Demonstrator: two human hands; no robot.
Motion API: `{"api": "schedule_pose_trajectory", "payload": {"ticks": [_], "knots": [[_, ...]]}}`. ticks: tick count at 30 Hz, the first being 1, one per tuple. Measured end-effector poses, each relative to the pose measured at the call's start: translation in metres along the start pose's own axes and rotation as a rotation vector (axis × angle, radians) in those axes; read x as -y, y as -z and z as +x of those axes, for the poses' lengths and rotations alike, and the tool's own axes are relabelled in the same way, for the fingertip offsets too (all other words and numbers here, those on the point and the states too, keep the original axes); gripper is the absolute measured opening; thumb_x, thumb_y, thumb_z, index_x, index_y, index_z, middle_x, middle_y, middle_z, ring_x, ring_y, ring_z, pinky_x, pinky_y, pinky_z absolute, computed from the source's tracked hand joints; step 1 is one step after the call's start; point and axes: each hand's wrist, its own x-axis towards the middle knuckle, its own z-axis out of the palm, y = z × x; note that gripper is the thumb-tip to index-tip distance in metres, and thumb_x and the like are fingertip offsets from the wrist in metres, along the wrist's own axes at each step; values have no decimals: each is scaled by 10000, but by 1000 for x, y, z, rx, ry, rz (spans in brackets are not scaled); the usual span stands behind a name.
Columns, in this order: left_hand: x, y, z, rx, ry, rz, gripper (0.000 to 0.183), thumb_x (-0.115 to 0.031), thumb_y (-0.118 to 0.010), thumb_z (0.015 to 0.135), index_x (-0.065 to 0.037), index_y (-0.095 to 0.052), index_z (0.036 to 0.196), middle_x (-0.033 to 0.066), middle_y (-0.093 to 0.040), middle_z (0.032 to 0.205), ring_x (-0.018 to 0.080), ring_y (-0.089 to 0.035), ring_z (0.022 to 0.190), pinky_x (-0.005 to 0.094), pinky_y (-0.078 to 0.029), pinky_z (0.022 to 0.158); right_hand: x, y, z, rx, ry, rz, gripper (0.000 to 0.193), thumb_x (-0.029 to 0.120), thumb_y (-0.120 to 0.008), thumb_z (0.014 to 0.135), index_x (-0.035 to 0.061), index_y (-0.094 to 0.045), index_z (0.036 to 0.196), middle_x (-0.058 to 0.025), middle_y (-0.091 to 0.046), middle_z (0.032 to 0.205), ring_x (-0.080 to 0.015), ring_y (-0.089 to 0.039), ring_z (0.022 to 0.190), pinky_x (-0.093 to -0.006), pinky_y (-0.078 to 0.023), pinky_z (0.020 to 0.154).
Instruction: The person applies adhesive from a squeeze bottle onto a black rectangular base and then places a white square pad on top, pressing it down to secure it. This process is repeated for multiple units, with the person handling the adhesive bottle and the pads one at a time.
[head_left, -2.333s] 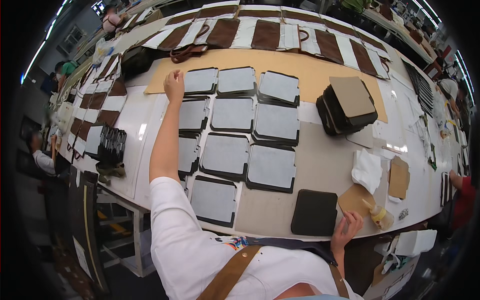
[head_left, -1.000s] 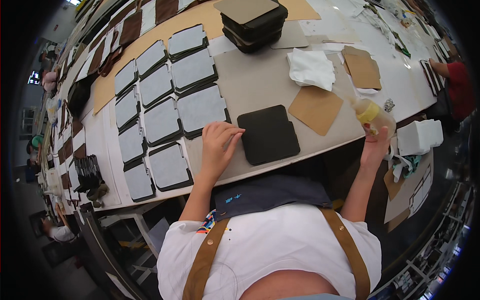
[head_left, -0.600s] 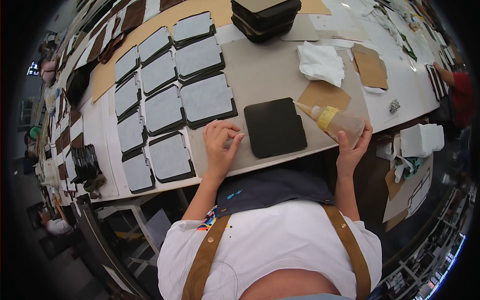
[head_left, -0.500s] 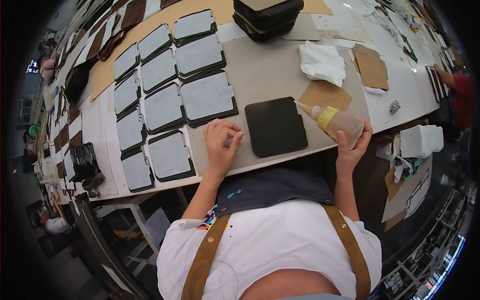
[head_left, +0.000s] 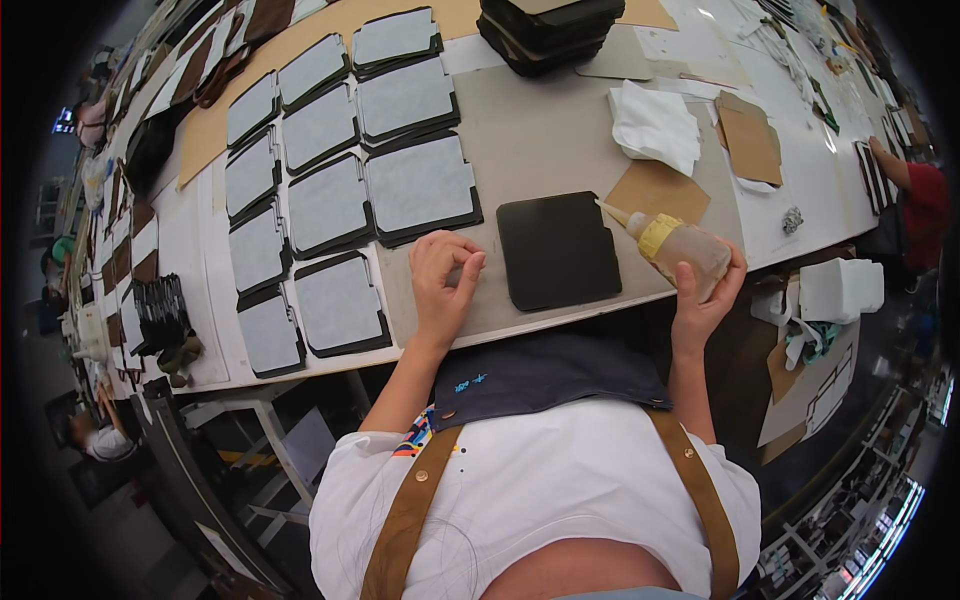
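My right hand is wrapped around a translucent squeeze bottle with yellow tape at its neck. Its tapered nozzle points up and left, with the tip at the upper right corner of a black panel. The panel lies flat near the table's front edge and has a small step in its right side. Left of it, my left hand rests with curled fingers, thumb close to the index finger; nothing shows in it. Beyond that hand lie several rows of black pieces with pale grey sheets on top.
A stack of dark pieces stands at the back. White cloth or paper, a brown card and more brown cards lie to the right. A person in a red top is at the far right. A white container sits below the table.
The view has shifted slightly, so the table things appear a little further right and up. Both hands keep nearly the same pose, and the nozzle stays at the panel's corner.
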Motion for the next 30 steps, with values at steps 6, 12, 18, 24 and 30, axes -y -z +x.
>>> {"api": "schedule_pose_trajectory", "payload": {"ticks": [6,12,18,24,30], "knots": [[2,-2,-1,-20,8,-13,158,-128,-725,869,-82,-621,759,17,-674,875,232,-596,955,378,-379,939,3,-2,0,11,14,5,569,188,-767,882,25,-418,1301,-157,-557,1258,-227,-544,1192,-373,-418,1054],[3,-2,-1,-18,11,-20,153,-127,-719,874,-85,-625,760,16,-676,876,228,-597,950,378,-381,939,5,-3,1,25,43,-13,568,184,-762,885,22,-416,1305,-171,-548,1265,-241,-543,1202,-383,-413,1059],[1,-1,0,2,15,-13,167,-91,-674,906,-72,-620,750,32,-684,894,222,-591,959,364,-394,920,3,-3,0,52,87,-43,570,188,-758,890,20,-411,1310,-178,-544,1263,-260,-551,1212,-394,-414,1068],[2,-2,0,-11,32,-47,152,-123,-713,879,-87,-627,758,14,-676,876,226,-595,953,378,-380,939,9,-9,-1,103,152,-59,583,174,-761,887,21,-390,1310,-190,-544,1267,-305,-572,1232,-426,-426,1076],[1,1,0,2,16,-24,166,-99,-680,907,-71,-622,754,30,-683,892,222,-591,962,362,-399,921,9,-20,-3,170,227,-19,588,150,-767,879,30,-386,1309,-206,-557,1263,-318,-591,1216,-422,-455,1050]]}}
